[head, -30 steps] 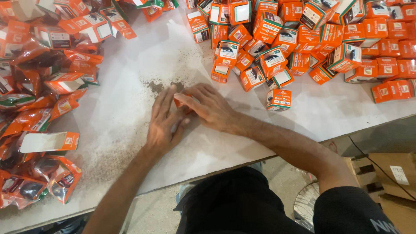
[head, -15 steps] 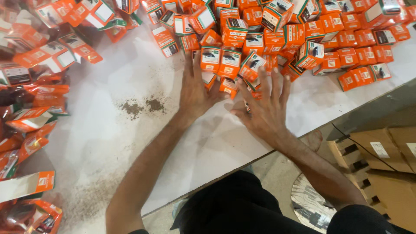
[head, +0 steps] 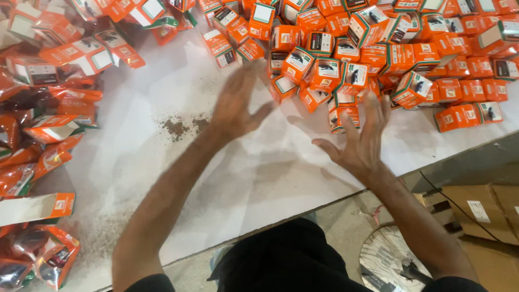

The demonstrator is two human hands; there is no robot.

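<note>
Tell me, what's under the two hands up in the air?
Under the left hand is bare white table, with a patch of brown crumbs beside it. The right hand covers the edge of the orange boxes; whatever lies beneath its palm is hidden.

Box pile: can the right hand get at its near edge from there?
Probably yes. The right hand is open, palm down, right beside the nearest boxes, with only bare table around it and nothing between.

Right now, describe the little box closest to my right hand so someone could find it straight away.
Start at the big heap of orange boxes across the far side of the white table. At the heap's near edge, just above the right hand, stands one orange box. Its orange face points toward you, upright, right by the fingertips, closer than any neighbour.
</note>
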